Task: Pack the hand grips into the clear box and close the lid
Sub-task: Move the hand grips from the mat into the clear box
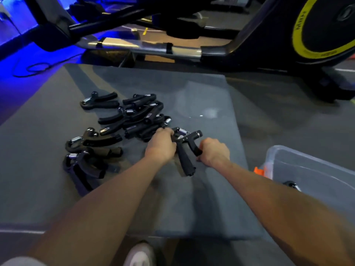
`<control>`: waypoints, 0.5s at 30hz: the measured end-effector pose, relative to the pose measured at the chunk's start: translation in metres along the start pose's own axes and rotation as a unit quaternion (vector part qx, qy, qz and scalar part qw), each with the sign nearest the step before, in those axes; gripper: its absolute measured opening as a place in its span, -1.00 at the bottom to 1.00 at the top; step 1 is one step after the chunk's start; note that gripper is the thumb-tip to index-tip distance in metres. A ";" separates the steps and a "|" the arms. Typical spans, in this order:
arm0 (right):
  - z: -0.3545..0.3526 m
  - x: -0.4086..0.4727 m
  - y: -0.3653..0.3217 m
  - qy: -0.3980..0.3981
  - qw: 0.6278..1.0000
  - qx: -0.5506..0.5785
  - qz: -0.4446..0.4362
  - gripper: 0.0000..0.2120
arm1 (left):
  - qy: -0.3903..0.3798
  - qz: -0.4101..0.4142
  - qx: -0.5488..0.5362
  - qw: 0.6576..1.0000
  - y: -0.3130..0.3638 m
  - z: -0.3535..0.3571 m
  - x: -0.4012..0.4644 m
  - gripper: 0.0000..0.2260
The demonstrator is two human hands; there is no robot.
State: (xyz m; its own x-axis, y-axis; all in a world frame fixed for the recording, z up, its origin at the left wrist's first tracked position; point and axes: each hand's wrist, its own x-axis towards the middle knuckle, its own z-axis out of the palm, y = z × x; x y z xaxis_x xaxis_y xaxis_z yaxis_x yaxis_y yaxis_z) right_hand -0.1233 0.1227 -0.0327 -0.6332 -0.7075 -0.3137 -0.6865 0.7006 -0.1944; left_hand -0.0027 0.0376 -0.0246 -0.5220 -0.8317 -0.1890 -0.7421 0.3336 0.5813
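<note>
Several black hand grips [134, 114] with steel springs lie in a loose pile on a grey mat [201, 96]. My left hand [161, 144] is closed on the spring end of one black hand grip [185, 150] at the pile's right edge. My right hand [214, 151] is closed around that same grip's right handle. Its other handle points toward me, between the two hands. The clear box [315, 167] stands open at the right, beside the mat, with an orange latch [259, 170] on its near-left side. One grip [291, 184] shows inside it, partly hidden by my right forearm.
Exercise machines stand behind the mat, a dark bike frame with a yellow-ringed wheel cover [317, 25] at the far right. A cable [36, 69] coils on the blue-lit floor at the left. A white shoe [140, 254] shows at the bottom.
</note>
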 end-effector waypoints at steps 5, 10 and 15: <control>-0.048 -0.016 0.076 0.020 0.997 0.039 0.064 -0.65 | -0.012 0.076 -0.012 0.997 0.083 0.038 -0.014 -0.70; -0.076 -0.043 0.162 0.039 0.990 0.058 0.121 -0.66 | -0.071 0.142 -0.010 0.987 0.145 0.094 -0.039 -0.71; -0.083 -0.072 0.251 0.040 0.981 0.070 0.178 -0.73 | -0.130 0.204 0.031 0.970 0.194 0.151 -0.062 -0.66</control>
State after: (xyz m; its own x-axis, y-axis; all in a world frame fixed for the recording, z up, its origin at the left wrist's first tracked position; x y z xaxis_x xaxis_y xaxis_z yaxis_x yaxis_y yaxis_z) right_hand -0.2791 0.3418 0.0185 -0.8538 -0.4171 -0.3115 -0.3650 0.9063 -0.2131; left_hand -0.1774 0.2211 -0.0196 -0.8599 -0.4877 -0.1506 -0.4711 0.6449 0.6018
